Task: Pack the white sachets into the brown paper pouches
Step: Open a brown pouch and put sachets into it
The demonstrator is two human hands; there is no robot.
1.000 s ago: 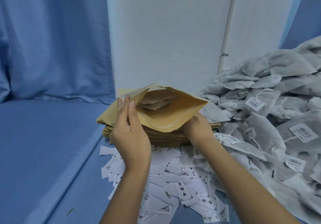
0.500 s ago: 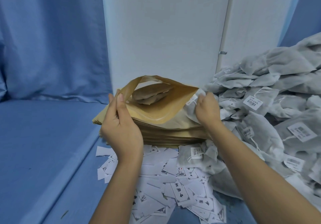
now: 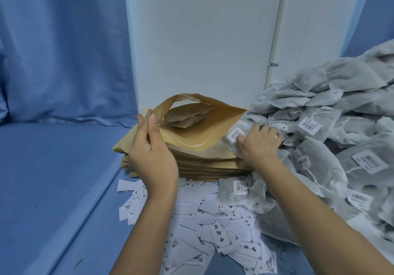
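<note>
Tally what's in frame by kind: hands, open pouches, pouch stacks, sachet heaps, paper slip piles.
hands: 2 (left hand, right hand)
open pouch: 1
pouch stack: 1
sachet heap: 1
slip pile: 1
Total: 6

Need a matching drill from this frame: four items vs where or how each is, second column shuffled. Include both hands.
Column 1
1 left hand
2 right hand
3 open pouch
4 paper slips

Column 2
A scattered in front of the pouch stack
B grips a labelled sachet at the edge of the sachet heap
C pinches the pouch's mouth rim
D lies atop the stack, mouth open, packed sachets inside

Pairs: 1-C; 2-B; 3-D; 4-A
</note>
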